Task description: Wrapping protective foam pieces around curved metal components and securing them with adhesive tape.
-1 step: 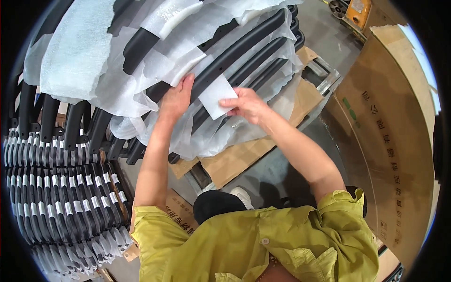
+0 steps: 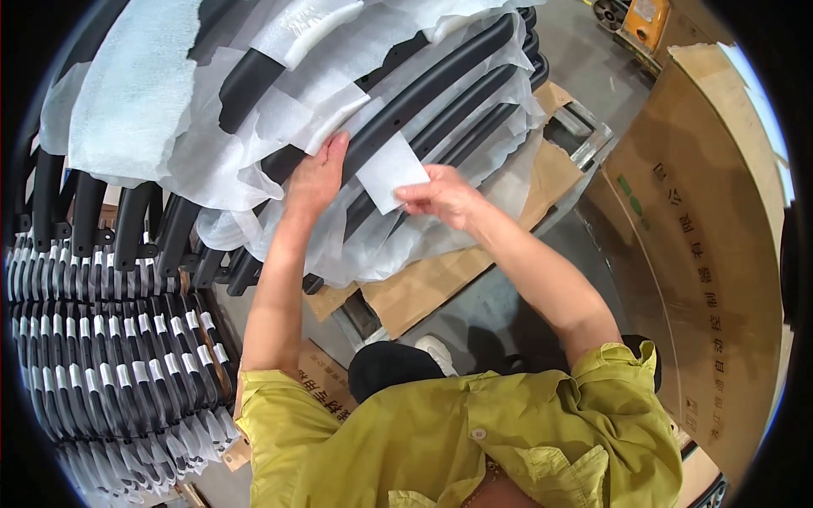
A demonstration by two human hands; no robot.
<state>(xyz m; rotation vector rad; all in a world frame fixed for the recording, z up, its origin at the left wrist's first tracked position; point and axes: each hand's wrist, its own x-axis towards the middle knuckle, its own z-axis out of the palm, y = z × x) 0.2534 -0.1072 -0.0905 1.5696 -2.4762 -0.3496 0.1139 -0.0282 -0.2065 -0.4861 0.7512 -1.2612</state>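
My right hand point(image 2: 442, 198) pinches a small white foam sheet point(image 2: 391, 172) between thumb and fingers. The sheet's upper edge goes against the underside of a long black curved bar point(image 2: 428, 83) with small holes in it. To the left, my left hand point(image 2: 318, 179) is closed around a neighbouring black bar point(image 2: 283, 162), beside a folded piece of white foam point(image 2: 332, 116); some of its fingers are hidden. More bars lie alongside, with thin white foam sheeting point(image 2: 373, 254) between and under them.
Cardboard point(image 2: 423, 292) covers the pallet beneath the bars. Several rows of wrapped dark parts point(image 2: 118, 364) stand at lower left. A tall cardboard sheet point(image 2: 677, 254) curves up on the right. Orange equipment point(image 2: 646, 24) stands at the far right.
The right hand's fingers have shifted slightly on the foam sheet, which has tilted a little. My left hand stays nearly where it was.
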